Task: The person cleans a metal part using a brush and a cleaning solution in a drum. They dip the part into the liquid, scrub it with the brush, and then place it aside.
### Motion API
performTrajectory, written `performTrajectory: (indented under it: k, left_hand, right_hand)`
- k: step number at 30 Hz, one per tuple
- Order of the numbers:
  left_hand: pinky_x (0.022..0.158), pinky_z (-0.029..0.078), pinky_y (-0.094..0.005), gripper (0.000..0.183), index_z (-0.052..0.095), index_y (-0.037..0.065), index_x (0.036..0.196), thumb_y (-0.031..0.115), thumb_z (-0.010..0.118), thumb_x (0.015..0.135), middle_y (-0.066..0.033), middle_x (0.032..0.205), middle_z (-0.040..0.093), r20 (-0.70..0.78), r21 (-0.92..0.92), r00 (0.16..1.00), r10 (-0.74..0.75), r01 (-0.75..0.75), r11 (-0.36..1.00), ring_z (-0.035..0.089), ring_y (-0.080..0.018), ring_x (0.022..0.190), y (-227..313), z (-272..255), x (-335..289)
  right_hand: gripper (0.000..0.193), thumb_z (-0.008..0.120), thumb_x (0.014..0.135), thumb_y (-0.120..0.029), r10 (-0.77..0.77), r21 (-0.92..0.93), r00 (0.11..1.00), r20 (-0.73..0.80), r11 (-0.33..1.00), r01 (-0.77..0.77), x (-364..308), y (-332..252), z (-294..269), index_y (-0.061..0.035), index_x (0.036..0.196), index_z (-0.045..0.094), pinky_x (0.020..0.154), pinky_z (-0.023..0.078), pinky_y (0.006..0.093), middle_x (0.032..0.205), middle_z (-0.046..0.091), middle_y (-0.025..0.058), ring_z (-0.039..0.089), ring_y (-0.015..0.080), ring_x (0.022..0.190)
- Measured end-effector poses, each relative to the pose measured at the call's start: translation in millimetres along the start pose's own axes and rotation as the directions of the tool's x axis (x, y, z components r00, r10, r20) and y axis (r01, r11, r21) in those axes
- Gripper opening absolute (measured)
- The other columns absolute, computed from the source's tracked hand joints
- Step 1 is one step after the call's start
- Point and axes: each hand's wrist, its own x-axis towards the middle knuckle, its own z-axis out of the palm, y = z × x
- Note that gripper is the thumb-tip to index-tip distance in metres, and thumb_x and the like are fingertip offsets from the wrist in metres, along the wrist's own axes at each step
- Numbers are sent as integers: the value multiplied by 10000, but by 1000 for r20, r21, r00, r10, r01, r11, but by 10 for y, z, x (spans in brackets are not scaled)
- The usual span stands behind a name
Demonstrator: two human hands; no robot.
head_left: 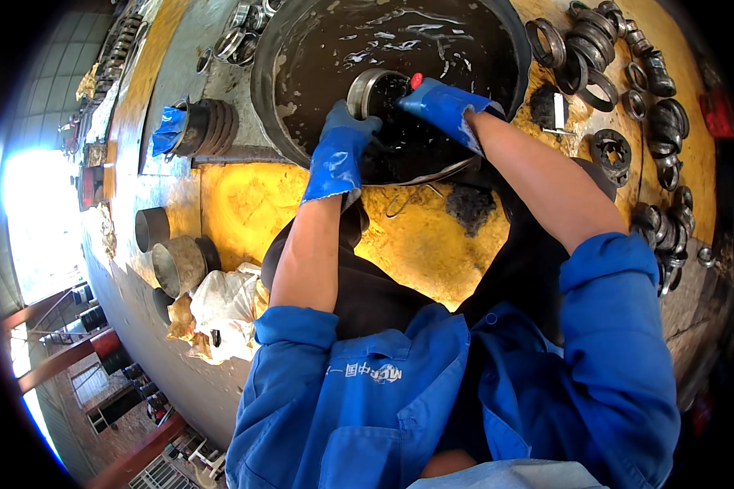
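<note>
Reaching forward, hands (pixel 345 134) (pixel 439 101) at ring (pixel 364 94)

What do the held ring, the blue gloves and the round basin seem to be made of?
Ring: probably metal, smooth; bright glints follow its rim. Gloves: likely rubber or plastic coating, glossy with highlights; the pale cuff edge suggests cloth lining. Basin: dark, dull rim; rubber, plastic or metal, I cannot tell.

Basin (pixel 266 91) — far rim cut off; red tip (pixel 417 81) — unclear.
</note>
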Motion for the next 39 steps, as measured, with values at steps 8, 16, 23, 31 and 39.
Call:
performTrajectory:
  k: [8,16,23,31,39]
  left_hand:
    - [975,518,-422,698,615,-46,1261,304,843,702,-264,1191,691,-48,64,997,-67,70,995,674,-363,1136,117,17,-21]
    - [994,505,-422,718,588,-43,1299,331,842,741,-269,1222,680,24,60,995,-94,92,994,663,-381,1158,226,-68,-71]
    - [1027,495,-420,826,517,-54,1381,357,843,743,-295,1316,620,25,69,989,-144,142,988,625,-402,1220,469,-206,-233]
    - [1054,492,-435,814,512,-37,1398,359,815,755,-274,1368,590,-105,38,980,-169,174,984,588,-383,1275,396,-4,-71]
    - [881,557,-442,575,659,-41,1178,270,808,717,-261,1065,718,-203,-6,974,-104,105,994,712,-394,1012,332,144,98]
  right_hand:
    - [254,560,935,-258,-310,-470,950,-43,845,255,-92,-37,45,-151,1131,682,858,558,448,1093,723,127,696,322,1055]
    - [280,566,933,-164,-702,-760,710,-56,491,426,-228,-38,73,-175,1201,646,873,564,435,1163,689,90,699,299,1044]
    - [353,660,889,-426,-93,-294,966,-241,955,19,-118,-10,-63,-227,1173,725,913,548,418,1160,724,111,692,308,1042]
    - [509,635,883,-419,-44,544,989,139,838,-39,-220,338,-87,13,1142,711,928,519,407,1128,723,225,692,335,1041]
    - [405,686,855,-435,-59,-55,987,-148,997,51,-11,240,-28,-125,1112,728,873,545,433,1020,731,194,690,381,968]
